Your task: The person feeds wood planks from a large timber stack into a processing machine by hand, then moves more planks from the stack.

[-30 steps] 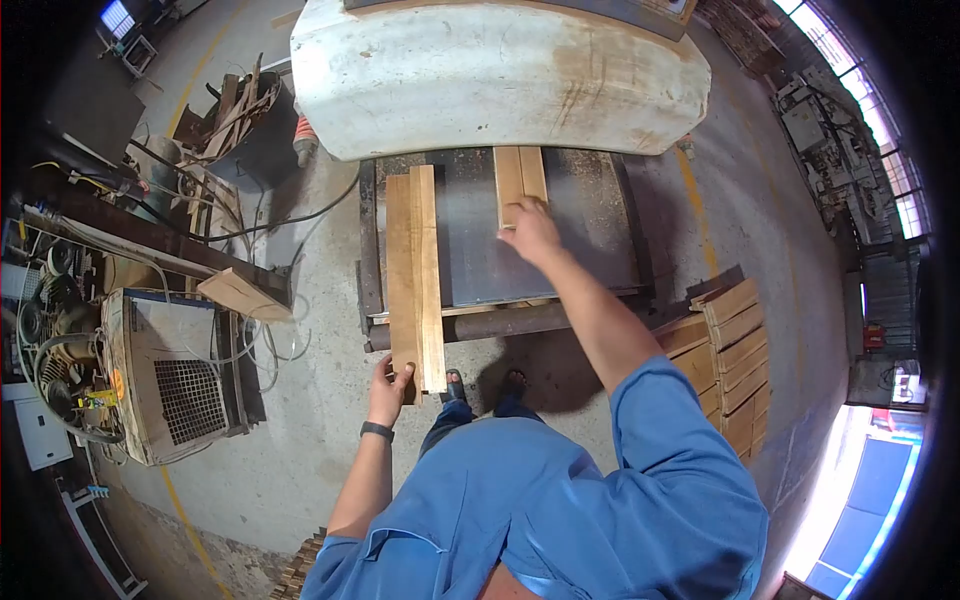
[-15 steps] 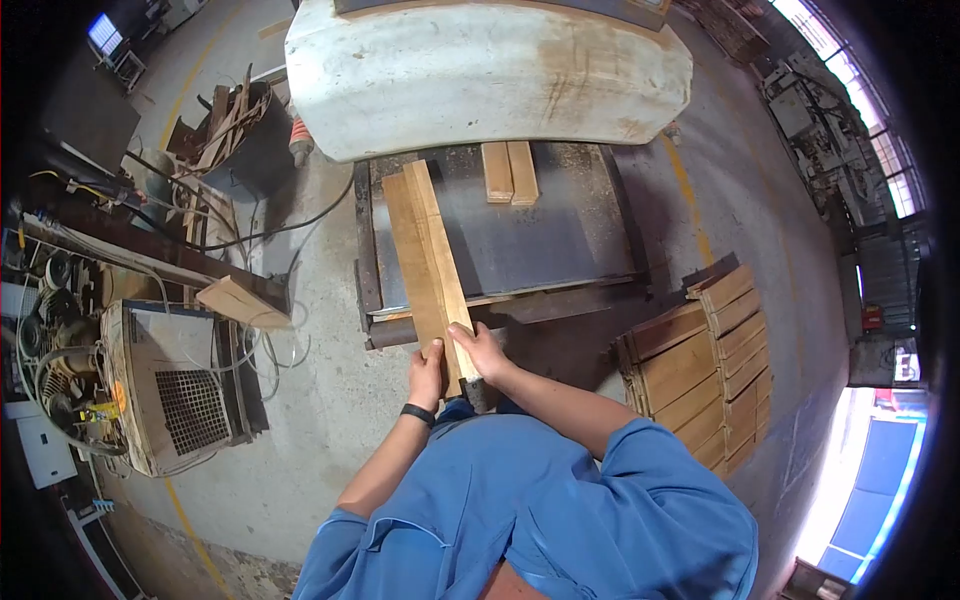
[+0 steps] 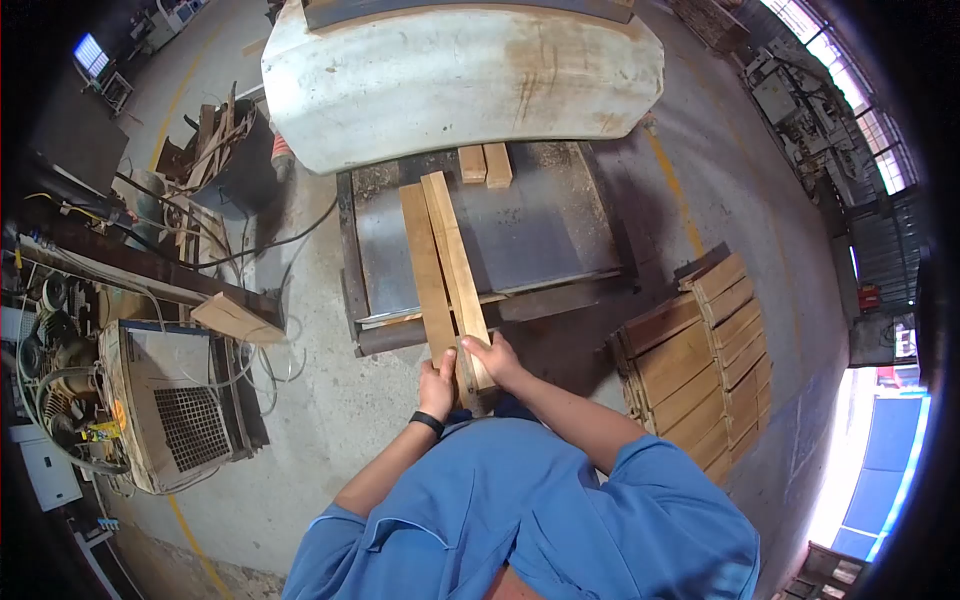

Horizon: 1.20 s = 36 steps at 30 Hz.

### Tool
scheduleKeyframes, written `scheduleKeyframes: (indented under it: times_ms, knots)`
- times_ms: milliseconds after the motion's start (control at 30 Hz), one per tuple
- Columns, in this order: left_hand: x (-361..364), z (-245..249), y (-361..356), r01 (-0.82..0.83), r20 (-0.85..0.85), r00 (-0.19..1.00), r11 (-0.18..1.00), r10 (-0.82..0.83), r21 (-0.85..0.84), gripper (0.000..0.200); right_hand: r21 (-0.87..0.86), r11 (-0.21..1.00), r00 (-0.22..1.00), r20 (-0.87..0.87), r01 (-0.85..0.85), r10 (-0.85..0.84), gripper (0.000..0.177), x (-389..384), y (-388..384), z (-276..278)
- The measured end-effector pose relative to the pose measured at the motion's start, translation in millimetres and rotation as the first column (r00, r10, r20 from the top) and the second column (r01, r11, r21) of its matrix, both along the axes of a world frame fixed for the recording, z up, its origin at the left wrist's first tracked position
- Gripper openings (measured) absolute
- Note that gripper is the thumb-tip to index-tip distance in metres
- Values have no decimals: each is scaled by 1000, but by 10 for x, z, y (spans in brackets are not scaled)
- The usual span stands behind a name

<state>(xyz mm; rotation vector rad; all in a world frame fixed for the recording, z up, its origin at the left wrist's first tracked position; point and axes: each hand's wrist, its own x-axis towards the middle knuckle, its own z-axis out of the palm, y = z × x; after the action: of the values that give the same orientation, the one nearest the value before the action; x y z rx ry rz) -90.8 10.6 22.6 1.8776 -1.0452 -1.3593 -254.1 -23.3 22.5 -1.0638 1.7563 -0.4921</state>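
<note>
Two long wooden boards lie side by side over the front edge of a metal machine table [image 3: 530, 235], near ends at my body. My left hand [image 3: 437, 385], with a dark wristband, is closed on the left board [image 3: 428, 265]. Around the right board [image 3: 462, 270] my right hand [image 3: 492, 360] is closed, thumb on top. A narrow gap parts the boards, widest toward the far ends. Farther back on the table, two short wooden pieces [image 3: 485, 166] sit partly under a white machine hood [image 3: 460, 85].
Right of the table stands a stack of boards [image 3: 690, 365]. At the left are a bin of scrap wood [image 3: 235, 165], a crate-like box with a grille [image 3: 175, 400], a loose wooden block [image 3: 238, 318], and hoses. A cable runs along the floor.
The two boards have come slightly apart, and their far ends now sit lower in view, nearer me. Both hands still hold them. The whole view has shifted a little.
</note>
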Motion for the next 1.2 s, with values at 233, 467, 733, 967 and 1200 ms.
scheduleKeyframes:
  times_ms: [233,467,733,967,1200]
  knots:
    - [241,379,67,78,-899,370,957,234,281,91,-59,990,950,293,126,-104,65,-544,287,141]
    - [300,537,1,108,-889,-319,944,329,310,97,-282,959,947,-315,-37,-57,72,-848,563,446]
    - [611,422,-76,45,-951,-189,970,244,239,50,-308,898,780,-622,-315,60,94,-817,509,631]
    - [626,700,7,-22,-909,339,968,241,248,78,-44,987,974,176,152,-142,67,-1136,542,-78]
    - [499,522,-60,-125,-529,844,992,90,-32,56,80,982,839,512,169,-186,59,-1098,598,-415]
